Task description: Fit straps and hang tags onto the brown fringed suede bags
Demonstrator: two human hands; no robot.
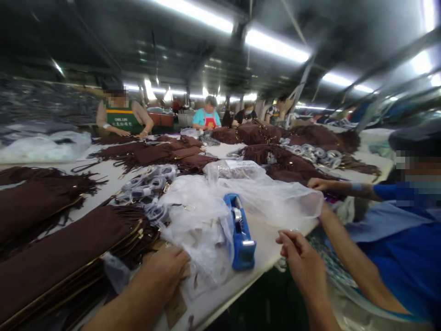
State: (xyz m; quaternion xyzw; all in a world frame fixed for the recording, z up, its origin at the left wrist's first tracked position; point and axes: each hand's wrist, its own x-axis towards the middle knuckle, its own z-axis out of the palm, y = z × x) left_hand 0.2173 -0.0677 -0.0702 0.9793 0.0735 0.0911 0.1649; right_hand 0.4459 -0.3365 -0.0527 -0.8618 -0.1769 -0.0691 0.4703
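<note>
My left hand (165, 271) rests on the table with its fingers curled down, beside a crumpled clear plastic bag (196, 225). What lies under those fingers is hidden; a piece of brown card (176, 307) shows just below them. Over the table's front edge, my right hand (303, 259) is raised with thumb and fingers pinched together; anything between them is too small to make out. A blue tape dispenser (244, 255) stands between my hands, against the plastic. To the left lies a stack of brown fringed bags (79, 243) with gold zippers.
Wrapped coiled straps (148, 188) lie behind the plastic. More brown bags (165, 154) are heaped across the white table (265, 234). At the right, close by, a co-worker in a blue shirt (389, 253) reaches toward clear plastic (275, 197). Several people work across the table.
</note>
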